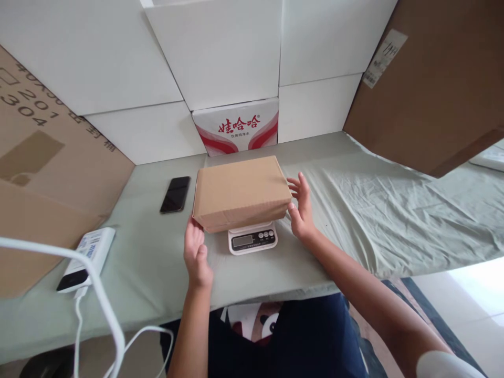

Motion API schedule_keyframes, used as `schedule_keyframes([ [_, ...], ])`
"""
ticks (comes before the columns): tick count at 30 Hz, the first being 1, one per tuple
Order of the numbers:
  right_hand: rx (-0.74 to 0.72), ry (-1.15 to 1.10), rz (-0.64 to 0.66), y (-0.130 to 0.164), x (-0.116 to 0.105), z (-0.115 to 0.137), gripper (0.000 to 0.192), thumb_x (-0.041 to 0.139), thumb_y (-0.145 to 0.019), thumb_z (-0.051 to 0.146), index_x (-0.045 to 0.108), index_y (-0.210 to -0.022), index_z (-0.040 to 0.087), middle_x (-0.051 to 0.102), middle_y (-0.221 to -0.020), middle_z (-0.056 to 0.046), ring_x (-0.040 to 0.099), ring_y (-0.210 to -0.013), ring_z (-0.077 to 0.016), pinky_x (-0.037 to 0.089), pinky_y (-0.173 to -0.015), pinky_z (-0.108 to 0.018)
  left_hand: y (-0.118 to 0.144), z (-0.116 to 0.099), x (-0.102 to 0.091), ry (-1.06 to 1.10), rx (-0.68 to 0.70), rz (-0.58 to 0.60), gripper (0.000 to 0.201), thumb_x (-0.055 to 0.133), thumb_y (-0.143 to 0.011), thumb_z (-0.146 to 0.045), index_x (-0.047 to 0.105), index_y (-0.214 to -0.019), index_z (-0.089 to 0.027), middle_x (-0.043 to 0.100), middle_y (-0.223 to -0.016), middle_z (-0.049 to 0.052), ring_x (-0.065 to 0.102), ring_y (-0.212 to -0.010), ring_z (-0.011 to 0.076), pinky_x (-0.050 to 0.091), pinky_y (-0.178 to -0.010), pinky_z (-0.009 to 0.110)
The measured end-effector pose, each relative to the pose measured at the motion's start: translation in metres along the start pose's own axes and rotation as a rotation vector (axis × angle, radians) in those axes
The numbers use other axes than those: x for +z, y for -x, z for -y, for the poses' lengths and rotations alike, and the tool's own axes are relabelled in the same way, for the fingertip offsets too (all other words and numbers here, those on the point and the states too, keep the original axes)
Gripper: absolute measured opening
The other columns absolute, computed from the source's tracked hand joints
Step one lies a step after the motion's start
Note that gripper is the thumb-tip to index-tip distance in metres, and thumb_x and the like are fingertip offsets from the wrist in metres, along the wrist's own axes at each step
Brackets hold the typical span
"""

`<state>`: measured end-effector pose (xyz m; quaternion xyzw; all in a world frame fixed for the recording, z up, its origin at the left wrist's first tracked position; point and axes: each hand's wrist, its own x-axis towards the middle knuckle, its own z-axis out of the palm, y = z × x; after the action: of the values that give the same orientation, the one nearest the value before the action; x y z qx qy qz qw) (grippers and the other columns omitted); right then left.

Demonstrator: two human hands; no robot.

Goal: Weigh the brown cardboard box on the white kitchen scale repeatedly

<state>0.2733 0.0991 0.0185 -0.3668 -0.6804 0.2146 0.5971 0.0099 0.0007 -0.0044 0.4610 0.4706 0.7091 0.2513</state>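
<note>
A closed brown cardboard box [242, 191] lies flat over a small white digital scale [252, 240], tilted slightly in the view. Only the scale's front edge shows, with its dark display and round buttons; its platform is hidden under the box. My left hand [197, 257] is at the box's front left corner, its fingertips going behind and under the edge. On the other side, my right hand [301, 207] presses against the right end, thumb near the front corner and fingers along the side. The two hands grip the box between them.
A black phone [175, 194] lies left of the box. Farther left is a white power strip [87, 258] with a white cable [100, 286] arching in front. Large cartons [43, 157] [429, 89] flank the green cloth [354, 210]. White boxes and a red-printed carton [238, 127] line the back.
</note>
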Motion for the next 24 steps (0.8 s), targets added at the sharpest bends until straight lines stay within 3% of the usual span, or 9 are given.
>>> schedule_keyframes([
  [6,0.115,-0.149,-0.053,-0.003,0.004,-0.005,0.070,0.040,-0.097,0.065,0.028,-0.159,0.036,0.055,-0.142,-0.011,0.062,-0.118,-0.0277,0.052,-0.100,-0.050,-0.001,-0.001,0.000,-0.015,-0.001,-0.023,0.085,0.063,-0.084,-0.059,0.045,-0.155,-0.016,0.050,-0.157,0.020,0.037,-0.153,0.0381,0.029,-0.126,0.053],
  [13,0.102,-0.171,-0.072,-0.002,0.005,-0.009,0.066,0.039,-0.097,0.066,0.036,-0.155,0.035,0.058,-0.138,-0.009,0.064,-0.114,-0.0264,0.052,-0.096,-0.047,-0.002,0.001,0.002,-0.002,-0.014,-0.044,0.082,0.061,-0.086,-0.061,0.048,-0.154,-0.017,0.050,-0.158,0.020,0.038,-0.153,0.0380,0.030,-0.126,0.054],
  [17,0.134,-0.198,-0.148,-0.004,0.004,-0.013,0.061,0.039,-0.097,0.064,0.041,-0.151,0.035,0.061,-0.131,-0.008,0.065,-0.108,-0.0241,0.053,-0.093,-0.044,-0.003,-0.001,0.004,0.009,-0.035,-0.046,0.078,0.061,-0.086,-0.060,0.052,-0.151,-0.017,0.051,-0.157,0.020,0.041,-0.151,0.0373,0.030,-0.125,0.053],
  [24,0.374,-0.198,-0.230,-0.014,0.004,-0.025,0.050,0.039,-0.096,0.058,0.055,-0.130,0.026,0.066,-0.111,-0.006,0.066,-0.091,-0.0189,0.052,-0.082,-0.035,-0.006,0.005,0.004,0.018,-0.093,-0.075,0.080,0.060,-0.085,-0.067,0.056,-0.147,-0.017,0.055,-0.153,0.020,0.045,-0.149,0.0372,0.034,-0.123,0.051],
])
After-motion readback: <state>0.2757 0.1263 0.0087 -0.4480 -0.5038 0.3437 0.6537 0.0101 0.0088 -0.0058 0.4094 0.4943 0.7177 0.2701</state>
